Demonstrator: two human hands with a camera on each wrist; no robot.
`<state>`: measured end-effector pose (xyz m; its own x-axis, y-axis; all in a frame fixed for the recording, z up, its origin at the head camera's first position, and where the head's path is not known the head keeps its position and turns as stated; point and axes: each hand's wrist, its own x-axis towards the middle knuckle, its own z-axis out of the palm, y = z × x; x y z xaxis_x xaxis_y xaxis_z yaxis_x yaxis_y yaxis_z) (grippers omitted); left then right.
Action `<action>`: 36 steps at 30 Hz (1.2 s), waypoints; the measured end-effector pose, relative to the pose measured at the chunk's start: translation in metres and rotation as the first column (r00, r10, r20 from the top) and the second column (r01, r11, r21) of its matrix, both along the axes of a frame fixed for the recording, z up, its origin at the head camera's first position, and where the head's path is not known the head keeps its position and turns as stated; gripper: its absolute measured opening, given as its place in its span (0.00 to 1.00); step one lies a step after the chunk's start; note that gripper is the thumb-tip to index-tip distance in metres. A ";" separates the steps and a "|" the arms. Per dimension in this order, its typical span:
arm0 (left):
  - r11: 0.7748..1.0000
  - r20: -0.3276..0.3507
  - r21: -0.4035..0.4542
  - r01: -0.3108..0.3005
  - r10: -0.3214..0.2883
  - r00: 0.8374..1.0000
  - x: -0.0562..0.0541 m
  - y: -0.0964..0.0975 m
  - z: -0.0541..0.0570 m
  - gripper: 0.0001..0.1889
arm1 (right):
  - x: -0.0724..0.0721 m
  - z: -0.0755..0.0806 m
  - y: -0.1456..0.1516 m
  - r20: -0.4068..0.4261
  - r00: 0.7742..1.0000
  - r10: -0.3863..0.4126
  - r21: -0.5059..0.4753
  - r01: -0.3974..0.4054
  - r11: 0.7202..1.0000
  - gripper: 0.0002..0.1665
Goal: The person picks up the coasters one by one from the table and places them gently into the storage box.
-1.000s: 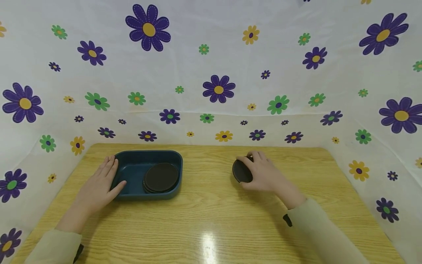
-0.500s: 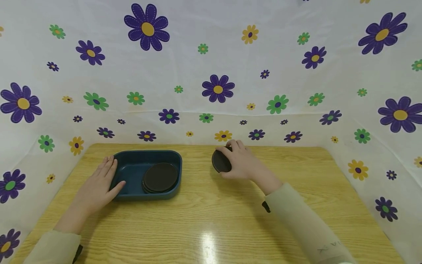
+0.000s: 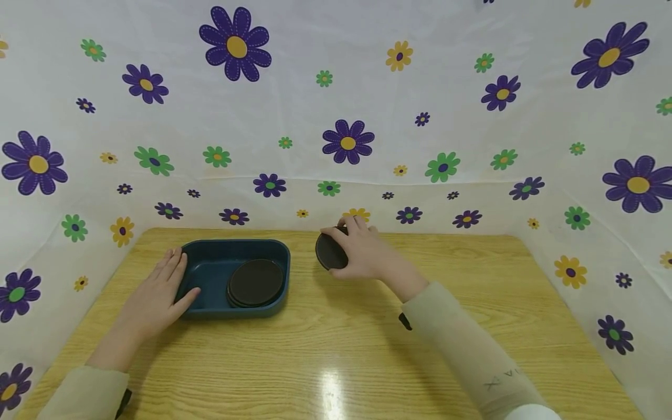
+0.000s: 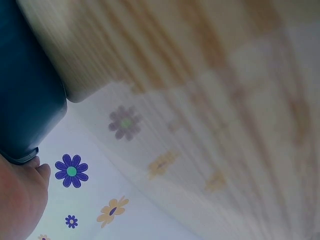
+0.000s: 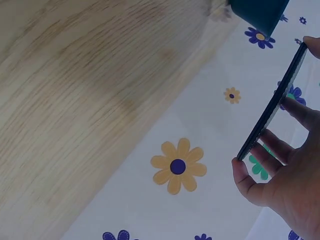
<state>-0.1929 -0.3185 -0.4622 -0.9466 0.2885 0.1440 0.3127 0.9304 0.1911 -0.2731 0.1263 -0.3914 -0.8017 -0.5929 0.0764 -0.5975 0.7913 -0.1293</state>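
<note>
A dark blue rectangular tray [image 3: 210, 313] sits on the left part of the table. My left hand [image 3: 152, 297] rests on its left rim with the fingers straight and the thumb spread toward the near side. Inside the tray's right half lies a small stack of round black coasters [image 3: 256, 282]. To the right of the tray, my right hand [image 3: 362, 251] holds one round black coaster [image 3: 331, 251] by its edges, tilted above the table. The right wrist view shows this thin coaster [image 5: 272, 105] edge-on, thumb and fingertips gripping its rim.
The wooden table [image 3: 336, 338] has light yellowish grain. A white cloth [image 3: 294, 105] with purple, green and yellow flowers stands around its back and sides. The tray's walls [image 4: 30, 90] rise above the table surface.
My right hand has carried the coaster leftward and slightly away from me, closer to the tray. The left hand, the tray and the stacked coasters have stayed put.
</note>
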 end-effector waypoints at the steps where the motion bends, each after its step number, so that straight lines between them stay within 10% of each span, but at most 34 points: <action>1: 1.000 0.001 0.000 -0.001 0.001 1.000 0.000 0.000 0.000 0.46 | 0.000 0.001 -0.003 -0.006 1.000 0.006 0.002 -0.006 1.000 0.52; 36: 1.000 -0.006 -0.010 -0.006 0.005 1.000 -0.001 0.000 -0.001 0.46 | 0.007 -0.005 -0.115 -0.052 0.986 0.161 0.209 -0.146 0.967 0.53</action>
<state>-0.1939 -0.3181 -0.4629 -0.9474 0.2847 0.1465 0.3086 0.9339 0.1804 -0.2665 0.0110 -0.3969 -0.6969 -0.7171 -0.0074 -0.7157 0.6948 0.0704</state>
